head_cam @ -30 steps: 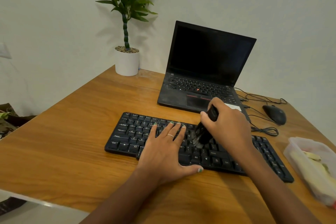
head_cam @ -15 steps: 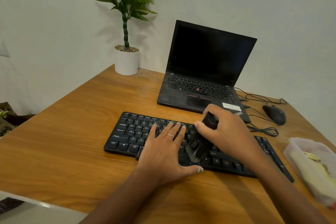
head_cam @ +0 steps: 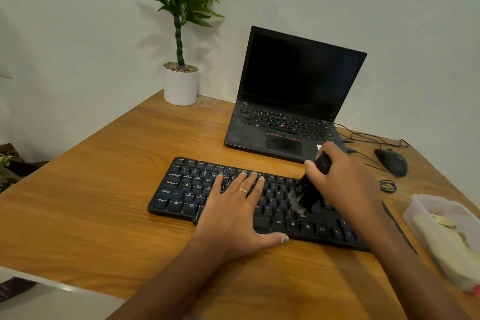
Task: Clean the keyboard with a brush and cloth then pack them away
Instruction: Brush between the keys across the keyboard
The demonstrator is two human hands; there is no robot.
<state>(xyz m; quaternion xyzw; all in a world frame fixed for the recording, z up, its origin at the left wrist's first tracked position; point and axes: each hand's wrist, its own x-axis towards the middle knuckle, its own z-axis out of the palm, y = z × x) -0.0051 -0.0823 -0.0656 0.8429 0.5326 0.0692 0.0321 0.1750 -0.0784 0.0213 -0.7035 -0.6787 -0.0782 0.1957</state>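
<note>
A black keyboard (head_cam: pixel 187 189) lies across the wooden desk in front of me. My left hand (head_cam: pixel 233 213) rests flat on its middle keys, fingers straight and spread, thumb on the desk at the front edge. My right hand (head_cam: pixel 345 184) grips a black brush (head_cam: pixel 307 189) by its handle, tilted, with the bristles down on the keys to the right of centre. A yellowish cloth (head_cam: pixel 444 236) lies inside a clear plastic container (head_cam: pixel 426 205) at the right edge of the desk.
An open black laptop (head_cam: pixel 291 101) stands behind the keyboard. A black mouse (head_cam: pixel 391 162) with its coiled cable lies right of the laptop. A white pot with a green plant (head_cam: pixel 180 84) stands at the desk's back corner. The desk's left edge drops off nearby.
My right hand has swept the brush from the keyboard's centre, down toward the front row, then right and back up over the right-of-centre keys. My left hand has stayed put.
</note>
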